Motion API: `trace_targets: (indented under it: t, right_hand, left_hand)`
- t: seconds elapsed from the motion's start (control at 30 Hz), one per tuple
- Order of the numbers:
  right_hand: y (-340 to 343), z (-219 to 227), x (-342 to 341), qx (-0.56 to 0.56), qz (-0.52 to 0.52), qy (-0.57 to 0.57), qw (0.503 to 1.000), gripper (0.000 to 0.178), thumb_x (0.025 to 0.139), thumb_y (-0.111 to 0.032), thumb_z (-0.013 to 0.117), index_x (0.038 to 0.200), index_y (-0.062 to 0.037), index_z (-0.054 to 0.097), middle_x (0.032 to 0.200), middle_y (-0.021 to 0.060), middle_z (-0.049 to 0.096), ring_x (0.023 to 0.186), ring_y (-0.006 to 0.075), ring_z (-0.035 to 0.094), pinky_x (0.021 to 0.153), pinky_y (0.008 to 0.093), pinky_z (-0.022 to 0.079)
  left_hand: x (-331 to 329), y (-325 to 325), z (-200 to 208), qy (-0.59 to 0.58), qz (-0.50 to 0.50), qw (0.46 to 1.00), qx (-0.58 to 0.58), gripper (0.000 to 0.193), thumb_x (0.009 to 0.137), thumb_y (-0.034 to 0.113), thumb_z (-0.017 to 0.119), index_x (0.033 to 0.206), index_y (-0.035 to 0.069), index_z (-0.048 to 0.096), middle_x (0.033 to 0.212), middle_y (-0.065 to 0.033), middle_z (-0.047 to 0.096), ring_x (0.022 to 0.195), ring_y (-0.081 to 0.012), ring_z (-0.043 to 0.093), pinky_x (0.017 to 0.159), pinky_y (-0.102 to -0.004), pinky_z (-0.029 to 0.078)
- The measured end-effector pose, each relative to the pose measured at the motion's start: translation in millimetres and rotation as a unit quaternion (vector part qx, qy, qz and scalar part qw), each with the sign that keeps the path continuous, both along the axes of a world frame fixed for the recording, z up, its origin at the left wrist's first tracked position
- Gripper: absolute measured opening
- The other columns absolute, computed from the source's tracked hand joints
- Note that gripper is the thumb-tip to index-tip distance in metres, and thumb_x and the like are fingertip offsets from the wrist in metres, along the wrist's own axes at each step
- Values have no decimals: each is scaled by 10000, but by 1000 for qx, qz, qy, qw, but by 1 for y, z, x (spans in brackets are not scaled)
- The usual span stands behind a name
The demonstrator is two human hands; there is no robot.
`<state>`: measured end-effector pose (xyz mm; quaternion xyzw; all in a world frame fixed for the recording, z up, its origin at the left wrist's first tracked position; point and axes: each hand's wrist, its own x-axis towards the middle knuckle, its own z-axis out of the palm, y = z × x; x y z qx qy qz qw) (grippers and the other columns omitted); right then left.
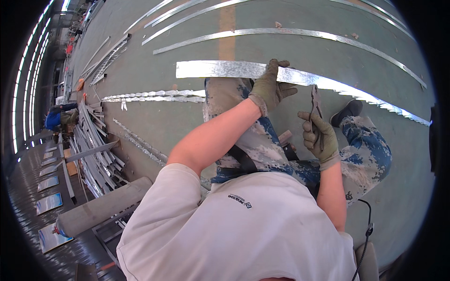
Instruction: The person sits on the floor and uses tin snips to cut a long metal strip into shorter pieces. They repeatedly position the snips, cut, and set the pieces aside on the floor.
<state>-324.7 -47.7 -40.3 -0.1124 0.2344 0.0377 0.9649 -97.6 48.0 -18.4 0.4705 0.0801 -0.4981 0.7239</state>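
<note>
A long, shiny galvanized metal strip (220,69) stretches across in front of me, and its right part has a jagged, stepped lower edge. My left hand (272,89), in an olive work glove, is closed over the strip near its middle, with fingers over the upper edge. In my gloved right hand (322,136) is a pair of pliers (315,104), jaws pointing up. Their tips reach the strip's lower edge; I cannot tell whether they touch it. The palm and fingers hide part of the handles.
Several flat metal strips (281,31) lie on the green floor beyond. Twisted metal lengths (154,96) lie to the left, near a heap of metal profiles (96,154). A grey cylinder (103,206) is at lower left. A person in blue (54,120) is far left. A black cable (369,229) hangs at lower right.
</note>
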Motion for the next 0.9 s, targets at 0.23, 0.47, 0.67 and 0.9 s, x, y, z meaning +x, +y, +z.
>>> trace_targets:
  t: [0.23,0.47,0.67,0.9]
  right_hand:
    - [32,14,4,-178,65,138,972,433,1077,-325,571,1354,7,586,991,112,744,791,199,739,642,292,562]
    - [43,-8,0,-295,110,198,928,409,1076,-326,582,1347,-20,575,977,116,712,743,201,710,665,336,576]
    - [45,-2,17,-297,78,200,931,368,1076,-307,585,1333,-42,584,978,96,661,728,170,645,643,340,576]
    - [45,-2,23,-332,75,198,919,374,1070,-321,594,1328,-49,592,983,78,668,753,160,626,626,331,561]
  left_hand:
    - [3,6,-16,13,28,999,-22,539,1043,552,523,1303,86,593,1230,-132,681,1087,-319,713,947,-526,599]
    - [-3,5,-19,72,67,994,-53,559,1035,563,541,1309,78,592,1297,-177,645,1205,-351,654,1035,-550,549]
    - [-1,0,-3,25,46,998,-30,584,1051,543,520,1340,37,562,1350,-207,611,1229,-393,635,1058,-550,544]
    - [-1,5,-9,21,39,997,-62,583,1062,513,511,1365,16,532,1358,-231,599,1247,-412,623,1073,-576,536]
